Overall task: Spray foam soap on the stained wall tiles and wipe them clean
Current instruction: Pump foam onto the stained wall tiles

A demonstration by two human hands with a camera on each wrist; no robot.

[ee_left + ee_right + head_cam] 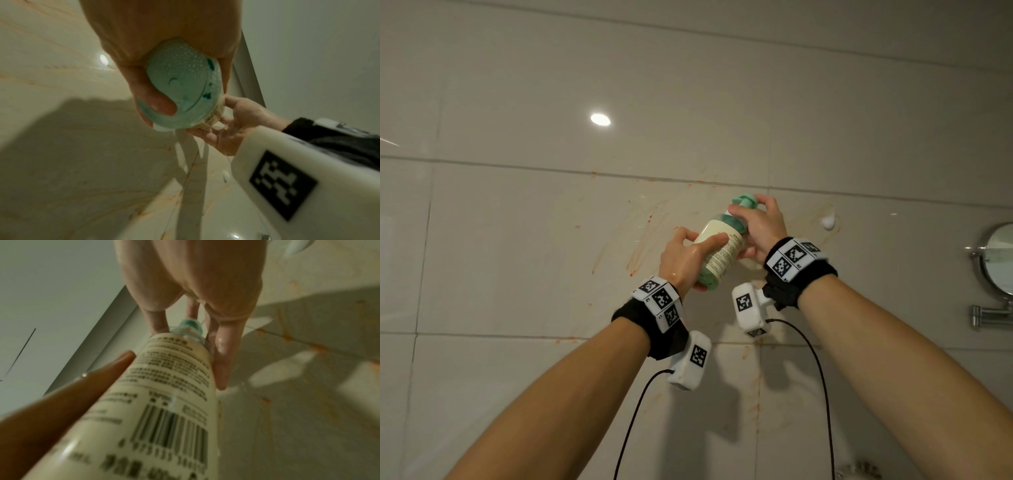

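- The foam soap bottle (719, 247) is held tilted in front of the stained wall tiles (619, 226), its green pump head (745, 200) uppermost.
- The left hand (683, 258) wraps the bottle's lower body, thumb across the label.
- The right hand (756, 226) curls around the bottle's neck, fingers over the pump head.
- A white foam blob (828, 221) sticks to the tiles right of the bottle.
- A round mirror (996, 257) hangs far right of the bottle.

Bottle (717, 248) before wall tiles (551, 240).
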